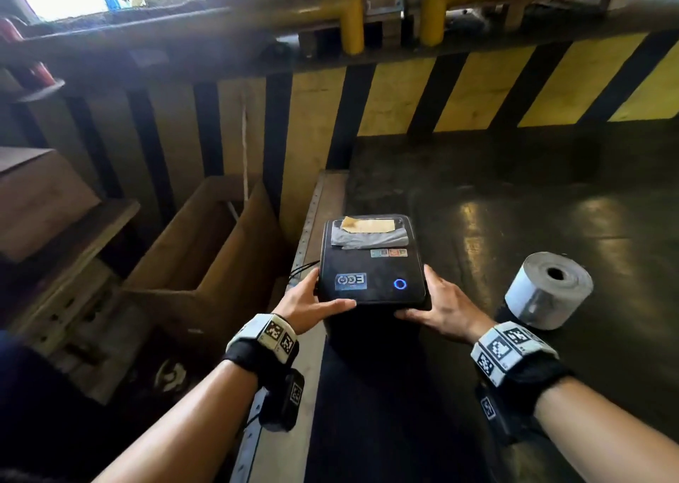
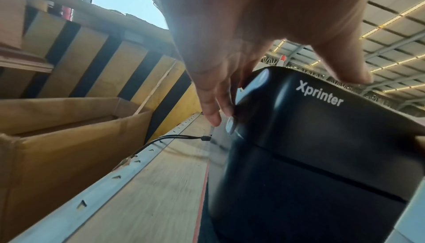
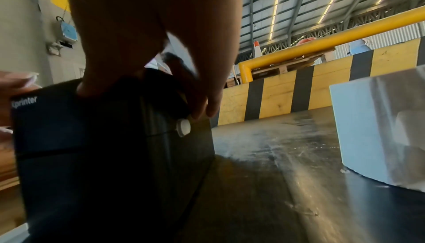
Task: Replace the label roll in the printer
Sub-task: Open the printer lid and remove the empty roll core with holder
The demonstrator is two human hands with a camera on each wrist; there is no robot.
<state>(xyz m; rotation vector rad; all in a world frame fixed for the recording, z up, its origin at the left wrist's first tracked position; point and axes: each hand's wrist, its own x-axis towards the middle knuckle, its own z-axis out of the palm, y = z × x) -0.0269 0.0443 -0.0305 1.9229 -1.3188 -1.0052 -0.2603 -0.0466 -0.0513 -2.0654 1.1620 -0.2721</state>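
Note:
A black label printer [image 1: 371,273] stands with its lid down near the left edge of the dark table [image 1: 514,218], a blue ring light glowing on its lid. My left hand [image 1: 323,295] grips its front left corner: thumb on the lid, fingers [image 2: 214,108] down the side by a white latch button [image 2: 230,125]. My right hand [image 1: 437,298] grips the front right corner the same way, fingers [image 3: 207,105] by the other white button [image 3: 183,127]. A white label roll [image 1: 547,291] stands on end to the right of the printer, apart from both hands.
A black cable [image 2: 174,138] plugs into the printer's left side. An open cardboard box [image 1: 205,254] sits below the table's left edge. A yellow and black striped barrier [image 1: 477,89] runs behind the table, with yellow pipe rails [image 1: 352,15] above it.

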